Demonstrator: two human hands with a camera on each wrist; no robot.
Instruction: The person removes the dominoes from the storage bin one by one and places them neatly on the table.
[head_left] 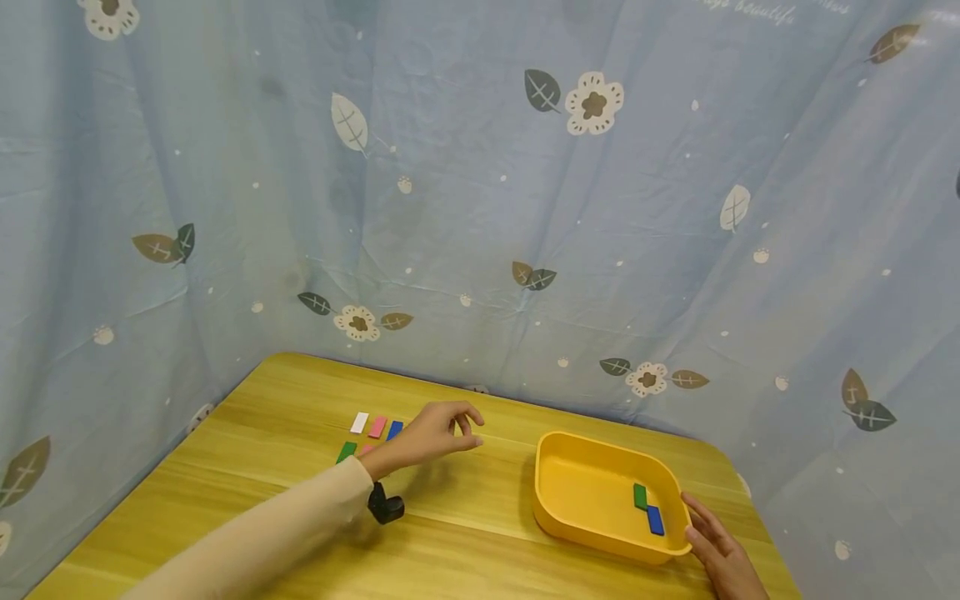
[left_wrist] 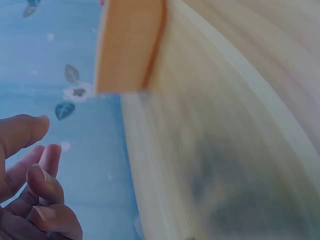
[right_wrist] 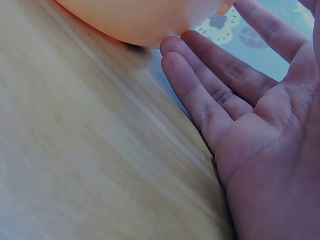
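Note:
My left hand [head_left: 435, 433] hovers above the table between some small flat blocks and a yellow tray. In the left wrist view its thumb and loosely bent fingers [left_wrist: 47, 185] stand apart with nothing between them. The yellow tray [head_left: 585, 546] holds a green block [head_left: 640, 497] and a blue block [head_left: 656, 520] near its right end. At that end my right hand [head_left: 720, 550] rests against the rim. Its fingers [right_wrist: 185, 80] reach out nearly straight to the tray's outer wall [right_wrist: 135, 20] in the right wrist view.
On the table left of the tray lie a white block [head_left: 359, 422], a pink block [head_left: 377, 427], a blue block [head_left: 394, 429] and a green block [head_left: 346, 452]. My left forearm partly hides another pink piece. A patterned blue curtain [head_left: 465, 233] hangs behind the table [head_left: 465, 533].

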